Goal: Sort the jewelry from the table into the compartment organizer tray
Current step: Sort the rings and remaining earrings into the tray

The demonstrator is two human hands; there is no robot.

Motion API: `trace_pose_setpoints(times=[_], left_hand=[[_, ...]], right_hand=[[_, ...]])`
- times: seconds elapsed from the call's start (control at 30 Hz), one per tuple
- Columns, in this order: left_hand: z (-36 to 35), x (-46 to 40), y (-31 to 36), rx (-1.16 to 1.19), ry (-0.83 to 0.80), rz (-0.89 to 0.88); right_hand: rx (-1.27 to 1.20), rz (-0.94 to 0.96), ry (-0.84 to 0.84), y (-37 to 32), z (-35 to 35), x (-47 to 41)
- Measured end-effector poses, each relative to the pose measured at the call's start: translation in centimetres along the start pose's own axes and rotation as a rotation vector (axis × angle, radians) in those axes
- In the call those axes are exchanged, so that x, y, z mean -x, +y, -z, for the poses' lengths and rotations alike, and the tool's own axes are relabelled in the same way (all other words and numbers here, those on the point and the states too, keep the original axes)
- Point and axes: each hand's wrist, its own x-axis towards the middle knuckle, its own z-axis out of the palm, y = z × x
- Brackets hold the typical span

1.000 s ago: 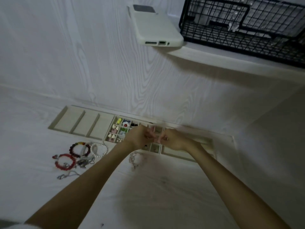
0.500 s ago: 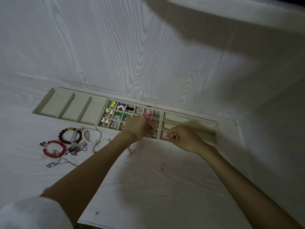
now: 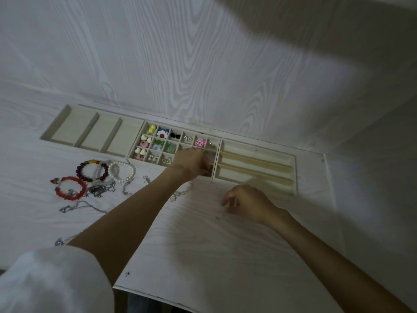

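White wood-grain covers the tabletop (image 3: 225,256) and the wall behind it, all in dim light. Nearest, a white sleeve (image 3: 52,281) sits at the near left corner. Farther in, the right hand (image 3: 248,203) hovers low over the tabletop toward the right, fingers curled in a pinching grip just above a small pale piece (image 3: 218,215); whether it has hold of anything I cannot tell. Toward the left edge lie the unsorted bracelets: a red one (image 3: 70,188), a dark beaded one (image 3: 93,170), a pearl one (image 3: 121,171), with tangled chains (image 3: 99,190) among them. Beyond these the left hand (image 3: 191,163) reaches into the tray (image 3: 291,177), which lies along the far edge. Its fingertips dip into a small compartment near the middle, curled as if setting something down, though the item itself is hidden. To place it well, lower the fingertips fully between the dividers before releasing, so nothing bounces into the filled cells alongside. Bracelets would suit the long slots at the tray's ends.
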Motion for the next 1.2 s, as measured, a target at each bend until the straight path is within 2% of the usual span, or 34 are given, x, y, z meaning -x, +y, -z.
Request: trace_pose_setpoints(times=[0.33, 0.5, 0.6, 0.7, 0.77, 0.9, 1.03, 1.2], left_hand=[[0.3, -0.3, -0.3, 0.022, -0.028, 0.001], [1.2, -0.2, -0.7, 0.052, -0.035, -0.040], [2.4, -0.2, -1.6, 0.246, -0.038, -0.025], [4.0, 0.7, -1.9, 0.713, -0.018, 0.042], [4.6, 1.9, -1.6, 0.890, 0.007, 0.074], [4.0, 3.1, -1.4, 0.894, -0.003, 0.085], [2.9, 3.3, -1.8, 1.056, 0.107, 0.122], [1.9, 3.2, -1.8, 1.079, 0.237, 0.145]], right_hand=[[0.097, 0.096, -0.008, -1.1, -1.4, -0.9], [-0.021, 0.097, -0.036, -1.3, -1.0, -1.1], [-0.325, 0.054, 0.069, -1.1, 1.8, -1.4], [-0.558, -0.031, 0.238, -1.5, 5.2, -2.0], [-0.634, -0.057, 0.353, -2.4, 6.3, -2.7], [-0.756, -0.049, 0.508, -4.3, 5.8, -4.3], [-0.893, -0.071, 0.596, -5.4, 4.9, -5.4], [-0.818, -0.078, 0.637, -5.4, 4.1, -5.9]])
